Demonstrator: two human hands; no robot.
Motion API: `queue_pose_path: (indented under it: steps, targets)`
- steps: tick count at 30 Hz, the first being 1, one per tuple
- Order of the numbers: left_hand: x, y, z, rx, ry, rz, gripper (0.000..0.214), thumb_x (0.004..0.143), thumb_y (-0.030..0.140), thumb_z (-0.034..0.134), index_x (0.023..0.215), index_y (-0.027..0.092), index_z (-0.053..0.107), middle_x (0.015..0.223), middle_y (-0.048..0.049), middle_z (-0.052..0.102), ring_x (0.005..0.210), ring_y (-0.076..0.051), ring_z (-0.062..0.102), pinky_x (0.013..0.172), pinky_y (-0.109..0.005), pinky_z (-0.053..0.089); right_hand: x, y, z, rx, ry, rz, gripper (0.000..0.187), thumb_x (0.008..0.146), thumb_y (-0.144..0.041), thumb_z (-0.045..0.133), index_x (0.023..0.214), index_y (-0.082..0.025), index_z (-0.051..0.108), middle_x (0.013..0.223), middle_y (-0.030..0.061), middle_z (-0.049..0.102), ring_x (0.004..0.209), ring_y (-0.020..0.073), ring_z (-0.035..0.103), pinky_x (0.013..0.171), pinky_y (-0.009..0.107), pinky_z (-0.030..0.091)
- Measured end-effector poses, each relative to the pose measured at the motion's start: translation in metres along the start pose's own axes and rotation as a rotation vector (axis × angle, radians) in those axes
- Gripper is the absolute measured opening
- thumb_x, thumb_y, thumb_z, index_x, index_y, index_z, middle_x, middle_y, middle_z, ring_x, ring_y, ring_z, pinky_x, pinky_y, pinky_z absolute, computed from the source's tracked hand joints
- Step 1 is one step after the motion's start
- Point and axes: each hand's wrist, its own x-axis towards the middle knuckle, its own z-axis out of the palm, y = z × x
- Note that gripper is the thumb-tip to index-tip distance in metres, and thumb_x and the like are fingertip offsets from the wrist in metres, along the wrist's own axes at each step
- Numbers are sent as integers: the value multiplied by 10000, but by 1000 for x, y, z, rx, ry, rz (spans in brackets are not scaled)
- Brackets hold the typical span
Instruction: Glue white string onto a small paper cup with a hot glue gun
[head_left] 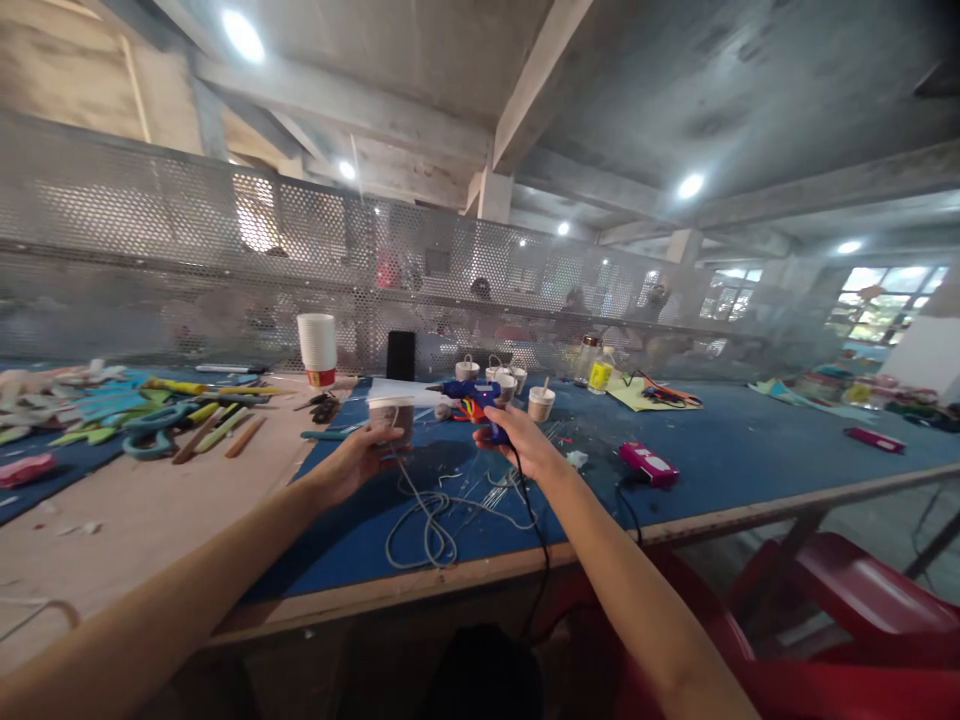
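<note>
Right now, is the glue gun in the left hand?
No, the right hand grips the glue gun, while the left hand holds a cup.

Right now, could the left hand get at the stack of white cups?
Probably not as it is: the left hand is holding a cup, so it would likely need freeing first. The stack of white cups itself looks unblocked from above.

Your left hand (365,455), right hand (519,438) and slim forearms (622,580) are bare, the latter broadening toward the frame's lower left and right. At bottom centre, apparently your dark clothing (484,675) forms a rounded black shape.
</note>
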Motion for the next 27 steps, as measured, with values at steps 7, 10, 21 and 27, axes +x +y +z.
queue_pose_path:
  steps: [7, 10, 21, 27]
  targets:
    - [3, -1, 0, 12, -5, -10, 231, 776, 126, 723, 1001, 161, 677, 1013, -86, 730, 848, -215, 719, 734, -313, 595, 2, 9, 24, -90, 0, -206, 294, 829, -444, 692, 891, -190, 560, 637, -52, 561, 502, 75, 465, 457, 187, 366]
    - [1, 0, 2, 13, 10, -15, 198, 783, 117, 704, 974, 162, 674, 997, -86, 730, 834, -211, 720, 728, -312, 590, -2, 12, 25, -346, 90, -292, 296, 874, -475, 635, 907, -184, 592, 579, -56, 524, 500, 100, 477, 493, 212, 402]
    - [-4, 0, 6, 111, -19, -26, 301, 734, 176, 786, 1010, 167, 667, 954, -79, 738, 829, -210, 721, 688, -282, 559, -12, 17, 21, -939, 339, -458, 418, 946, -450, 558, 1281, -205, 606, 1075, 91, 746, 999, 256, 703, 885, 309, 507]
    - [-2, -1, 8, 112, -20, -34, 362, 731, 183, 784, 1075, 163, 674, 1019, -97, 739, 794, -216, 713, 654, -297, 543, -12, 14, 24, -816, 330, -429, 361, 905, -471, 583, 1094, -191, 710, 878, 49, 745, 838, 227, 693, 793, 289, 518]
